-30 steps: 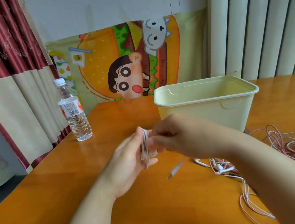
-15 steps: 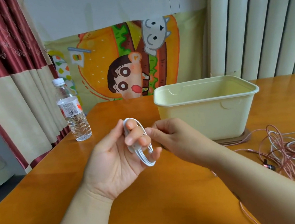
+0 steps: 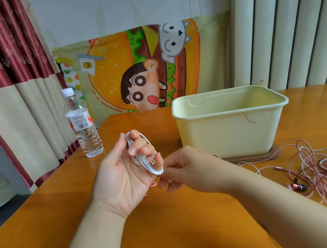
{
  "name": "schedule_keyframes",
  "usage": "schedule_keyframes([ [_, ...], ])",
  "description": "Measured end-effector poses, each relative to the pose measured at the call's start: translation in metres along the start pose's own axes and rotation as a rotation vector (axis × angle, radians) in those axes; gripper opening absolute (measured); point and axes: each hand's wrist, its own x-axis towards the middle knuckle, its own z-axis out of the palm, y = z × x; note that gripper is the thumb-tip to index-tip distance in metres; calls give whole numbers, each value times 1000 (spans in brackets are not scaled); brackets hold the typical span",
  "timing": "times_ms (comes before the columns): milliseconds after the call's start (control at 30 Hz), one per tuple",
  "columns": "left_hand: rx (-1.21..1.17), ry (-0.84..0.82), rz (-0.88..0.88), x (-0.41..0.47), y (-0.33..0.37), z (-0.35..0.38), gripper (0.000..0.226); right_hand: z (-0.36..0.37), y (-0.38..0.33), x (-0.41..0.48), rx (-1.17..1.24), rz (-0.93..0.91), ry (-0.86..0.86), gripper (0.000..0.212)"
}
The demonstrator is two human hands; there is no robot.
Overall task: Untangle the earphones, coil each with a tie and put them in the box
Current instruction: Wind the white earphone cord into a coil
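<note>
Currently, the left grip is raised above the bench, palm facing the camera. Its fingers are curled through the white earphone coil, which is looped round them in several turns and is held clear of the bench surface. The right grip is closed in a pinch at the lower edge of the same coil, thumb and forefinger meeting on the cable. A small metal plug tip shows beneath the right fingers. A small pink loop is visible just below the left grip; what it is cannot be determined.

The cream box stands upright and open-topped behind the right grip, on a brown base plate. To the right of the box, a tangle of pink and white earphones lies loose on the bench, well apart from the coil. A water bottle stands upright near the left edge of the bench.
</note>
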Motion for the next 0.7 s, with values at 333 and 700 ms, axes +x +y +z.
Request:
schedule_keyframes([
  [333, 48, -49, -66, -5, -2, 6, 39, -10, 6, 0, 578, 59, -203, 19],
  [700, 80, -68, -99, -5, -2, 7, 39, -17, 6, -2, 782, 69, -327, 24],
])
